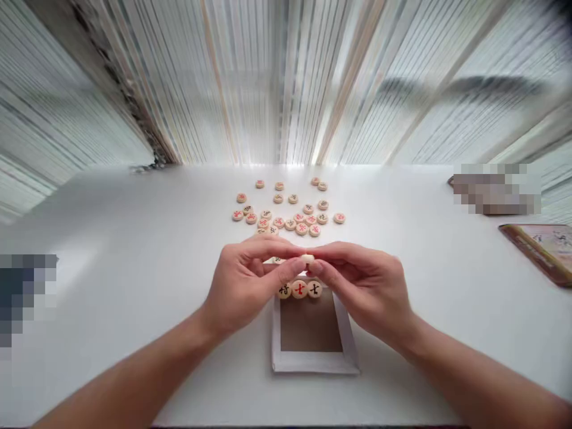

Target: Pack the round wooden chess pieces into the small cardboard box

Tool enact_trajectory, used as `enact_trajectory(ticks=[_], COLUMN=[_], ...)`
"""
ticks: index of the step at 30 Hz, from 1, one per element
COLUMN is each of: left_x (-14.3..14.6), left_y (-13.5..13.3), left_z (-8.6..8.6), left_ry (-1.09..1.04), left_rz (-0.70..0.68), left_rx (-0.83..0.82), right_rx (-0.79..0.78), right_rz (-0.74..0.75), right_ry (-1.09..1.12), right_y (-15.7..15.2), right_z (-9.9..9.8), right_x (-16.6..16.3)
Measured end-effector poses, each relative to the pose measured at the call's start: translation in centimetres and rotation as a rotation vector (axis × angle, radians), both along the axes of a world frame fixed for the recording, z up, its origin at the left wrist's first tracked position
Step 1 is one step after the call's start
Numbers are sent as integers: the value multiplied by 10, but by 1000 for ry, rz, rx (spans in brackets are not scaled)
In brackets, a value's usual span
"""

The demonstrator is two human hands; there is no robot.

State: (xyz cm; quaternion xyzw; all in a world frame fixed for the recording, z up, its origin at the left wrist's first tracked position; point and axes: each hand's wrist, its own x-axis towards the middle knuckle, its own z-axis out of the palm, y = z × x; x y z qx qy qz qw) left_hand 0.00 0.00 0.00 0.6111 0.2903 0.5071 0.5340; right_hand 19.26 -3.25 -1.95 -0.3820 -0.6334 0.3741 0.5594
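Two hands (250, 283) (369, 286) hold one disc (307, 258) — one frame (313, 362)

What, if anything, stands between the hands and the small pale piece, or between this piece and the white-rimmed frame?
Nothing visible separates the left hand or right hand from the small pale piece; both touch it. Towards the white-rimmed frame, three pieces in a row lie at its far end.

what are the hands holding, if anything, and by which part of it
A small pale disc, held by its opposite edges in the grip of the left hand and right hand; any marking on it is hidden.
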Motion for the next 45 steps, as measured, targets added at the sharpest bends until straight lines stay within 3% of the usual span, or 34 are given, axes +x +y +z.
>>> enact_trajectory(ticks=[17,45], left_x=[-5,-4], left_y=[-1,4], left_z=[-8,-3], left_ry=[55,47], left_rz=[8,-40], left_rx=[-23,-40], right_rx=[-5,-103], right_rz=[-9,51], right_ry=[-3,107], right_y=[0,3], right_z=[-1,2], right_x=[1,2])
